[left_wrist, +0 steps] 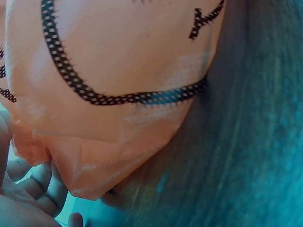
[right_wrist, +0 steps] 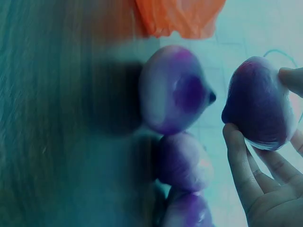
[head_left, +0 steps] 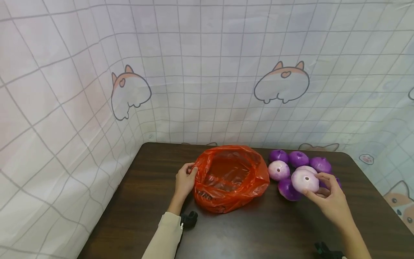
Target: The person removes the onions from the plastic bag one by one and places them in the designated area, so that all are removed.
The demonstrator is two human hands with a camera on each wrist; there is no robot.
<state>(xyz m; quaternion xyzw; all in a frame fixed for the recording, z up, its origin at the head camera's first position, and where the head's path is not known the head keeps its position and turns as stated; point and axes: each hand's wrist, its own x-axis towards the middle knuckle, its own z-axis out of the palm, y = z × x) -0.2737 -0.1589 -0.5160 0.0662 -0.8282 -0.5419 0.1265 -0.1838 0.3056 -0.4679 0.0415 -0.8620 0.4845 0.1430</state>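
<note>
An open red plastic bag (head_left: 213, 198) stands on the table with its mouth facing up; its inside shows nothing in it. My left hand (head_left: 185, 182) pinches the left side of its rim. In the left wrist view the bag (left_wrist: 123, 56) with black print fills much of the picture, beside my fingers (left_wrist: 35, 182). My right hand (head_left: 334, 201) holds a pale purple-and-white onion (head_left: 299, 178) between thumb and fingers, over the other onions. That onion (right_wrist: 258, 104) is off the table in the right wrist view. Several purple and pale onions (head_left: 288, 190) are grouped right of the bag.
The dark wooden table (head_left: 152, 169) meets a white checked cloth (head_left: 200, 82) with cartoon animals at its back and sides. Onions in the back row, such as one purple onion (head_left: 320, 164), sit near the table's far right edge.
</note>
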